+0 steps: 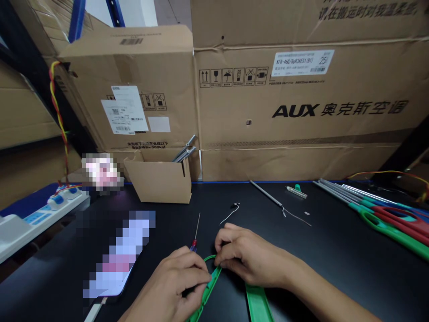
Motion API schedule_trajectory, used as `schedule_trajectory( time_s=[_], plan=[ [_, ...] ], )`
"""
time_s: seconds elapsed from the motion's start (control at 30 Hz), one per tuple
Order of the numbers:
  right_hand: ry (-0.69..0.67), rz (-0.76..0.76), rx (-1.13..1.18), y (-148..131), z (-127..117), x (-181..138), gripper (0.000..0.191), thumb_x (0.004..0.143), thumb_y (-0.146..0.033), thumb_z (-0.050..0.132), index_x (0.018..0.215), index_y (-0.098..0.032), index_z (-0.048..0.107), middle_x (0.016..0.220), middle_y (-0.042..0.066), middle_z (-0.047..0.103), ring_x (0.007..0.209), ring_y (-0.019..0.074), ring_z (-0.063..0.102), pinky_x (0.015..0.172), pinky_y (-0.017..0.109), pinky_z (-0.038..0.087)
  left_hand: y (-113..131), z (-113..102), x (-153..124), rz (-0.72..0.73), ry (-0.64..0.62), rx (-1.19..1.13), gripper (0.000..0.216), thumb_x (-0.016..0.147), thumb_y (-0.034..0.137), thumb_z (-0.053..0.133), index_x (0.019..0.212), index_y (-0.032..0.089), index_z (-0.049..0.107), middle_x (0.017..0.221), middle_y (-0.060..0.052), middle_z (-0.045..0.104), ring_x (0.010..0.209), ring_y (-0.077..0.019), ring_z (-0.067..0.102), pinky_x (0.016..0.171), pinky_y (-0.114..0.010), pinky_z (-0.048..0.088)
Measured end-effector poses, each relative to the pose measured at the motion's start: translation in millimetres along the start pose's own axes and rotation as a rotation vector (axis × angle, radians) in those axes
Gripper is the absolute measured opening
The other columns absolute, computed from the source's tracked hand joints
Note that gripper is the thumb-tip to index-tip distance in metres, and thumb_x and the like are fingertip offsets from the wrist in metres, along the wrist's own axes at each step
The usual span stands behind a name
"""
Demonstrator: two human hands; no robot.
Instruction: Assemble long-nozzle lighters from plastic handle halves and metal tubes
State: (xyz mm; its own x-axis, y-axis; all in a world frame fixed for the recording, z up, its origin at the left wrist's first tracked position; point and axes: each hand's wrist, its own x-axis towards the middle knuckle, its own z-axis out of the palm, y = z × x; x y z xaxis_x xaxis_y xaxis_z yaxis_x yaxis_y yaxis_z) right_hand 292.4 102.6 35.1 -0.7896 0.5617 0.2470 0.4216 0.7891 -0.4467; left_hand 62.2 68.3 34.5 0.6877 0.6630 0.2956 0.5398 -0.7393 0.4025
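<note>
Now | we pinch the green strip (208, 294) | left hand (179, 279) alongside, right hand (246, 255) at far end, both closed | axis: away, rightward

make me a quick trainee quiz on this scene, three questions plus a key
1. True or false: only the left hand touches the green part it holds.
2. What sticks out of the small open box?
3. Fill in: the big Latin letters on the right-hand carton read ___.

Key:
1. False; the right hand is on it too.
2. Metal rods.
3. AUX.
</note>
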Motion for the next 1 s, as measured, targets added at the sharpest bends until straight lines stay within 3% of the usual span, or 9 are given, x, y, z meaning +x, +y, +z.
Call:
schedule_trajectory(
  time_s=[0.53, 0.77, 0.9, 1.0],
  plan=[
    [-0.027, 0.008, -0.001, -1.7, -4.5, 1.0, 0.021, 0.090, -0.009, 0.058, 0.095, -0.020, 0.075, 0.094, 0.004, 0.062, 0.088, 0.0153, 0.057, 0.080, 0.025, 0.045, -8.4, 18.8, -3.0, 0.019, 0.071, -0.019, 0.031, 0.090, 0.012, 0.045, 0.093, 0.027, 0.072, 0.091, -0.003, 0.072, 0.079, -0.0167, 0.060, 0.065, -0.026, 0.043],
    [-0.045, 0.029, 0.008, -2.8, -5.4, -0.7, 0.021, 0.091, -0.010, 0.057, 0.096, -0.021, 0.073, 0.096, 0.004, 0.063, 0.090, 0.0158, 0.058, 0.081, 0.026, 0.046, 2.6, 8.5, -0.9, -0.038, 0.072, -0.065, 0.031, 0.088, 0.010, 0.051, 0.106, 0.028, 0.069, 0.100, -0.003, 0.073, 0.083, -0.0180, 0.063, 0.074, -0.029, 0.048],
    [-0.055, 0.022, -0.019, -4.2, -8.0, -1.6, 0.021, 0.091, -0.011, 0.056, 0.097, -0.021, 0.074, 0.097, 0.004, 0.064, 0.091, 0.0163, 0.058, 0.083, 0.027, 0.045, 9.2, -7.0, -6.3, -0.074, 0.176, 0.008, 0.033, 0.088, 0.013, 0.056, 0.113, 0.032, 0.066, 0.111, 0.001, 0.072, 0.096, -0.0180, 0.067, 0.084, -0.027, 0.051],
    [-0.072, 0.020, -0.051, -5.3, -11.2, -2.2, 0.020, 0.091, -0.012, 0.057, 0.095, -0.021, 0.074, 0.094, 0.004, 0.064, 0.088, 0.0159, 0.058, 0.083, 0.027, 0.045, 6.0, -10.8, -18.3, -0.091, 0.251, 0.088, 0.030, 0.087, 0.016, 0.060, 0.110, 0.034, 0.067, 0.107, 0.004, 0.074, 0.096, -0.0158, 0.069, 0.084, -0.020, 0.052]
  ],
)
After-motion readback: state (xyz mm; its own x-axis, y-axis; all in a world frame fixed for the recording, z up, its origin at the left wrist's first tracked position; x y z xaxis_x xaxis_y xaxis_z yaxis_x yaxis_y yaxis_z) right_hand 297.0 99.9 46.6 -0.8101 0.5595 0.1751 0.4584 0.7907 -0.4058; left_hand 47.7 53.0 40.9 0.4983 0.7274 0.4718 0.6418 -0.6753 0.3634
